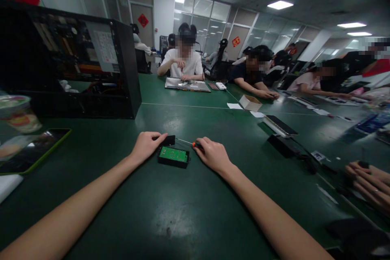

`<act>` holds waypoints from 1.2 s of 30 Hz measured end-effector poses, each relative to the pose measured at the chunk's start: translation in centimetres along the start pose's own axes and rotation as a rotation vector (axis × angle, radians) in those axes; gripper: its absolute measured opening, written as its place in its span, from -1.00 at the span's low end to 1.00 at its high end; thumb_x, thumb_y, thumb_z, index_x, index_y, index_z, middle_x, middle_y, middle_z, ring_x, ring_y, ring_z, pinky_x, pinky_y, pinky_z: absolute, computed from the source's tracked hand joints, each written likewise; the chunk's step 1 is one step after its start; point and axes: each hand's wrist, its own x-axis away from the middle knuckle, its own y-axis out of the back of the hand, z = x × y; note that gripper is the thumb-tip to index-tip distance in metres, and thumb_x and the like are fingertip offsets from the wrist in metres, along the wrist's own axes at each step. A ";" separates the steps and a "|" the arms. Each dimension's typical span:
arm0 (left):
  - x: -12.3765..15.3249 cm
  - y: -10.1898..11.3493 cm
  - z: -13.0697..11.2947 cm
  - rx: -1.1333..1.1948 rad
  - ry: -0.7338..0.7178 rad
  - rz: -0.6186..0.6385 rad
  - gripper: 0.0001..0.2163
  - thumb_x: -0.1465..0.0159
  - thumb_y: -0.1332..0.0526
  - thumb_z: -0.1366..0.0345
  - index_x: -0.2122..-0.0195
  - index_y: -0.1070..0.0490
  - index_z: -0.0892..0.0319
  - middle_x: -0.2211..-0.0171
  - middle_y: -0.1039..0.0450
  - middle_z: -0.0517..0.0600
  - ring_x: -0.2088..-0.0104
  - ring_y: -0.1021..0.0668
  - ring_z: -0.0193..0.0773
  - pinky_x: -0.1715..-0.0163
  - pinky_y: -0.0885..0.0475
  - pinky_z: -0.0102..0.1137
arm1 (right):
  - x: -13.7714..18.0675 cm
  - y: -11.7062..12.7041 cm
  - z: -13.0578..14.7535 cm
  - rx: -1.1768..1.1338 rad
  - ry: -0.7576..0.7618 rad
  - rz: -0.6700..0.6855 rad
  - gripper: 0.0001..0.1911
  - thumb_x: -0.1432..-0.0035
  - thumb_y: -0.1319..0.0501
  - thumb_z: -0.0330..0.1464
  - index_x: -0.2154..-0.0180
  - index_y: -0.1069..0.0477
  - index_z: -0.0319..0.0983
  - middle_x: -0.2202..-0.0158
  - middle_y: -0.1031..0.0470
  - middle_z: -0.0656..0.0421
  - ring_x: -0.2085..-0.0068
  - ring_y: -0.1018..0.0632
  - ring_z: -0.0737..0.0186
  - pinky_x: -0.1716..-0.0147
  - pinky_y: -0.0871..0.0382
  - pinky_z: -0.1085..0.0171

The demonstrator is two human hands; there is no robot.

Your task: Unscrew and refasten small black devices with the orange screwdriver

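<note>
My left hand is closed on a small flat black cover, its thumb lying along the top. In my right hand is a screwdriver with an orange and black handle. The thin metal shaft points left, its tip close to the cover; whether they touch I cannot tell. Just in front of both hands, a black plastic case lies on the green table, its top off. Inside it sits a green circuit board with small parts on it.
A black computer case with its side off stands at the left. Nearer are a plastic cup and a phone. To the right lie a box, a flat device and a black block. Another person's hands are at far right.
</note>
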 end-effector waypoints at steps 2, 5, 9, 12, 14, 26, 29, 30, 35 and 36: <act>0.1 -0.1 0.0 -0.051 -0.038 0.019 -0.68 -0.31 -0.25 0.01 0.33 -0.67 0.14 0.35 -0.68 -0.03 0.33 -0.64 -0.14 0.27 -0.38 -0.37 | 0.0 0.0 0.1 -0.029 0.012 -0.018 -0.68 -0.42 -0.06 -0.21 -0.04 -0.42 -0.23 0.07 -0.53 0.01 0.15 -0.57 0.10 0.27 -0.36 0.26; 0.2 -0.4 0.2 -0.118 -0.074 0.041 -0.75 -0.28 -0.30 0.07 0.25 -0.65 0.12 0.28 -0.68 0.01 0.26 -0.65 -0.09 0.21 -0.42 -0.33 | 0.0 -0.1 0.3 -0.092 0.045 -0.034 -0.70 -0.43 -0.05 -0.22 0.01 -0.45 -0.21 0.07 -0.54 0.02 0.10 -0.54 0.09 0.22 -0.38 0.25; 0.2 -0.5 0.6 -0.173 -0.104 0.062 -0.81 -0.30 -0.28 0.16 0.19 -0.62 0.12 0.21 -0.66 0.04 0.17 -0.64 -0.07 0.12 -0.44 -0.30 | -0.1 0.0 0.9 -0.209 0.106 -0.071 -0.65 -0.47 0.05 -0.24 -0.04 -0.42 -0.23 0.05 -0.54 -0.01 0.04 -0.50 0.09 0.04 -0.38 0.18; 0.4 -0.4 0.5 -0.191 -0.121 0.083 -0.81 -0.33 -0.23 0.19 0.16 -0.59 0.12 0.17 -0.65 0.03 0.14 -0.64 -0.08 0.09 -0.44 -0.30 | -0.1 0.6 2.3 -0.289 0.199 -0.097 -0.55 -0.41 -0.09 -0.14 -0.17 -0.32 -0.27 -0.08 -0.51 -0.05 -0.06 -0.47 0.05 -0.09 -0.33 0.10; 0.5 -0.3 0.4 -0.202 -0.119 0.081 -0.76 -0.35 -0.18 0.17 0.08 -0.56 0.14 0.22 -0.64 0.04 0.21 -0.64 -0.09 0.15 -0.46 -0.29 | 0.1 0.9 3.7 -0.310 0.260 -0.103 -0.35 -0.28 -0.23 -0.02 -0.22 -0.27 -0.28 -0.14 -0.47 -0.07 -0.12 -0.44 -0.01 -0.13 -0.30 0.05; 0.7 0.1 0.9 -0.285 -0.118 0.123 -0.66 -0.40 -0.04 0.06 0.16 -0.55 0.10 0.18 -0.64 0.04 0.16 -0.64 -0.02 0.14 -0.43 -0.27 | 2.4 3.2 8.8 -0.370 0.369 -0.002 -0.38 -0.28 -0.25 -0.17 -0.29 -0.23 -0.23 -0.11 -0.50 -0.01 -0.07 -0.52 0.03 -0.07 -0.39 0.10; 0.8 0.3 0.2 -0.322 -0.104 0.176 -0.62 -0.42 0.01 0.02 0.28 -0.52 0.10 0.25 -0.63 0.04 0.21 -0.63 -0.02 0.20 -0.40 -0.27 | 4.8 5.3 7.5 -0.403 0.271 -0.099 -0.43 -0.31 -0.23 -0.22 -0.28 -0.25 -0.19 -0.15 -0.48 0.01 -0.06 -0.52 0.06 -0.06 -0.40 0.10; 0.8 0.3 0.0 -0.318 -0.107 0.182 -0.61 -0.41 0.01 0.00 0.28 -0.51 0.10 0.27 -0.62 0.04 0.23 -0.62 -0.03 0.22 -0.39 -0.28 | 5.9 5.7 6.5 -0.413 0.215 -0.150 -0.45 -0.32 -0.22 -0.23 -0.28 -0.25 -0.17 -0.16 -0.47 0.02 -0.08 -0.51 0.08 -0.07 -0.40 0.10; 1.0 0.5 -0.9 -0.275 -0.102 0.133 -0.61 -0.38 -0.01 -0.05 0.32 -0.48 0.10 0.36 -0.59 0.00 0.32 -0.61 -0.07 0.31 -0.34 -0.32 | 13.6 6.1 -2.8 -0.214 -0.177 -0.396 -0.55 -0.37 -0.17 -0.25 -0.25 -0.32 -0.11 -0.15 -0.45 0.01 -0.12 -0.50 0.05 -0.12 -0.39 0.05; 1.1 0.4 -1.1 -0.256 -0.091 0.116 -0.61 -0.37 -0.03 -0.06 0.31 -0.49 0.10 0.38 -0.58 -0.02 0.36 -0.60 -0.08 0.33 -0.33 -0.33 | 15.4 6.1 -5.1 -0.157 -0.251 -0.411 -0.55 -0.36 -0.17 -0.22 -0.24 -0.34 -0.12 -0.14 -0.46 0.01 -0.11 -0.51 0.03 -0.12 -0.39 0.04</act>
